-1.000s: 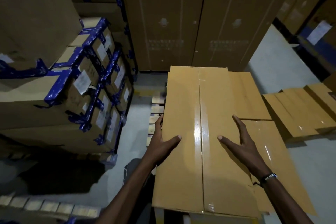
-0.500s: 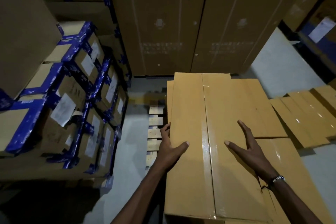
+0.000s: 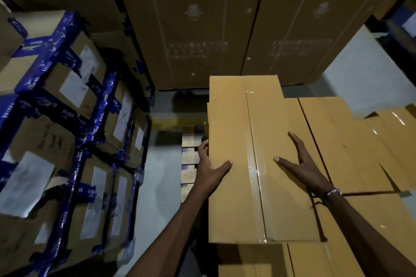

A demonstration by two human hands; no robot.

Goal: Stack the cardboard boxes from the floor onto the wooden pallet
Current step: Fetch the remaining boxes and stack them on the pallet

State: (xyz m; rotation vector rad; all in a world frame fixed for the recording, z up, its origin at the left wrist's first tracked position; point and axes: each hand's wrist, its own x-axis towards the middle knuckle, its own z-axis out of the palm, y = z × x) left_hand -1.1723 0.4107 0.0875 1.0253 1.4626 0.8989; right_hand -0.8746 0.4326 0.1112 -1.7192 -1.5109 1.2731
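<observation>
A long cardboard box (image 3: 229,200) with a clear tape seam lies on top of other tan boxes (image 3: 351,148) stacked on the wooden pallet (image 3: 189,157). Only the pallet's slats show, to the left of the stack. My left hand (image 3: 209,168) holds the box's left edge, with the thumb on top and the fingers wrapped down the side. My right hand (image 3: 304,164) lies flat on the box top with its fingers spread, right of the seam. Another box (image 3: 252,258) of the stack shows under the near end.
Stacked boxes with blue tape and white labels (image 3: 67,96) stand close on the left. Tall brown cartons (image 3: 191,29) wall off the back. A narrow strip of grey floor (image 3: 162,186) runs between the pallet and the left stack. More tan boxes (image 3: 398,123) lie at the right.
The long box has slid away from me across the stack, so its near end now shows. Both hands have stayed on it in the same places.
</observation>
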